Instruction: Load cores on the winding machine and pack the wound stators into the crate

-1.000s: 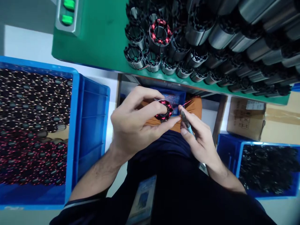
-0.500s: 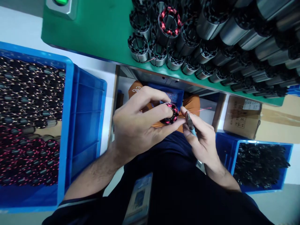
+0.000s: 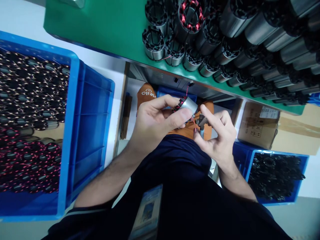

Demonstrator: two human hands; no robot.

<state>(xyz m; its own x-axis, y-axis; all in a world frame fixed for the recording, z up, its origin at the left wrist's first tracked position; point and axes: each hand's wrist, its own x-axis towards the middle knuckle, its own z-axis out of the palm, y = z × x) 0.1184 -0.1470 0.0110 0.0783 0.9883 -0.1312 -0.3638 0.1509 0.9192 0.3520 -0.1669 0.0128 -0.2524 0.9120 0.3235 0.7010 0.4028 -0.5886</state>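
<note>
My left hand (image 3: 156, 121) grips a motor stator (image 3: 189, 106), a silvery cylinder with black slotted ends and red copper winding. Its wound end faces left and a red wire sticks up from it. Close to its right end, my right hand (image 3: 217, 135) is closed around wire cutters (image 3: 201, 123) with dark jaws and a light blue handle. A short red wire shows between the stator and the jaws. Whether the jaws touch that wire I cannot tell. Both hands are above the lap, below the edge of the green bench (image 3: 105, 30).
Rows of stators (image 3: 230, 50) stand on the bench, one with red winding (image 3: 191, 16). At left, a blue crate (image 3: 92, 133) holds many wound stators. A blue bin (image 3: 250, 173) with black parts and a cardboard box (image 3: 257, 125) are at right.
The stator has been turned in my left hand, so its metal side now shows instead of its wound end. My right hand, still holding the cutters, has shifted slightly and its fingers have opened somewhat.
</note>
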